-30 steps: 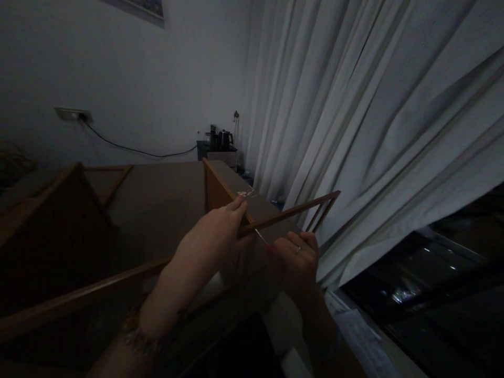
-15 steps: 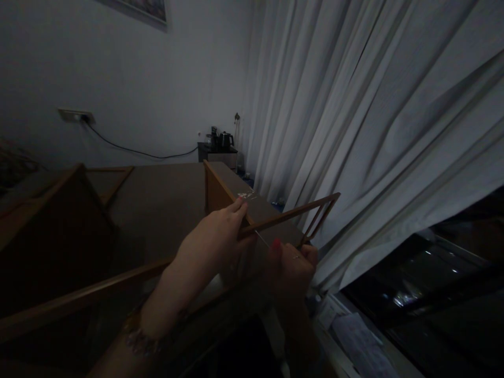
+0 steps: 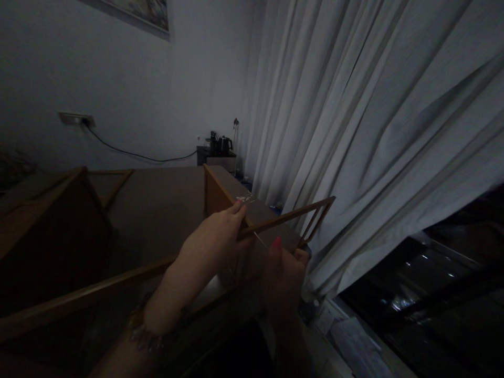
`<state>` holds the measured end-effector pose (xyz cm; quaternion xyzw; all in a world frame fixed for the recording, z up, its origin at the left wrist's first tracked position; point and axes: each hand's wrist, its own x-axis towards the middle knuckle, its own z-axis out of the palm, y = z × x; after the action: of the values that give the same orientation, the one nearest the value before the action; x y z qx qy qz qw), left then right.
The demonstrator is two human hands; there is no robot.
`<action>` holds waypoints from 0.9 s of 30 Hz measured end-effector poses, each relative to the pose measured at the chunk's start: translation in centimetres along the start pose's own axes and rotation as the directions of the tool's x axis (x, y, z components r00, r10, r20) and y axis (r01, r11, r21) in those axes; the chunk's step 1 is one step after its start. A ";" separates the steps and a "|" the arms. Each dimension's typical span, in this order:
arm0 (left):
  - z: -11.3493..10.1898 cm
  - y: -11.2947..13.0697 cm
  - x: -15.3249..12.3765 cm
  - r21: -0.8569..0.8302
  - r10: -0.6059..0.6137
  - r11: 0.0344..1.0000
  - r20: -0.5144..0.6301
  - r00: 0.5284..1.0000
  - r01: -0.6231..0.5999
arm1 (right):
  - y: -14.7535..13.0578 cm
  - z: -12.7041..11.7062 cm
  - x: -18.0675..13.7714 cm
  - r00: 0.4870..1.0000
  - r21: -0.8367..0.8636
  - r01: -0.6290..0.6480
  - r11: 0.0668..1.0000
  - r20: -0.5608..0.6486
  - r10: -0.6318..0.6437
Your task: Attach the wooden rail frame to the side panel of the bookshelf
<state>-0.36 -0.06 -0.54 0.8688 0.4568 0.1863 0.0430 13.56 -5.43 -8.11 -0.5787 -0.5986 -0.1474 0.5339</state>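
- Left hand (image 3: 214,231): fingers clasp the wooden frame's (image 3: 291,214) end, a sound hold; likely stiff, light.
- Right hand (image 3: 284,273): fingers pinch a thin metal rod (image 3: 260,239), probably slippery.

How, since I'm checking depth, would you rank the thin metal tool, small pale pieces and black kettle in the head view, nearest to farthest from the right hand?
1. Thin metal tool, in the right hand.
2. Small pale pieces, on the brown surface.
3. Black kettle, on the far cabinet.

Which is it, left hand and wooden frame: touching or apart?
Touching. Head view: the near end of the wooden frame sits against the left hand, no gap showing.
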 end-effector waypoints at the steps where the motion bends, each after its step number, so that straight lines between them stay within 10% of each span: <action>1: 0.0 0.0 0.0 -0.002 -0.001 1.000 0.004 1.000 0.001 | 0.1 0.0 0.0 1.000 0.014 -0.002 1.000 -0.004 0.002; 10: -0.1 -0.1 0.1 -0.026 -0.006 1.000 0.029 1.000 0.006 | 0.8 -0.4 0.6 0.976 -0.043 0.218 0.975 0.021 -0.217; 27: 0.0 0.1 0.1 0.001 -0.035 0.999 0.013 0.999 0.035 | 0.7 0.3 -0.2 0.996 -0.031 0.042 0.999 0.083 -0.039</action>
<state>-0.25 -0.04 -0.53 0.8620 0.4716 0.1795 0.0487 14.02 -5.13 -8.72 -0.5808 -0.6292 -0.1442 0.4960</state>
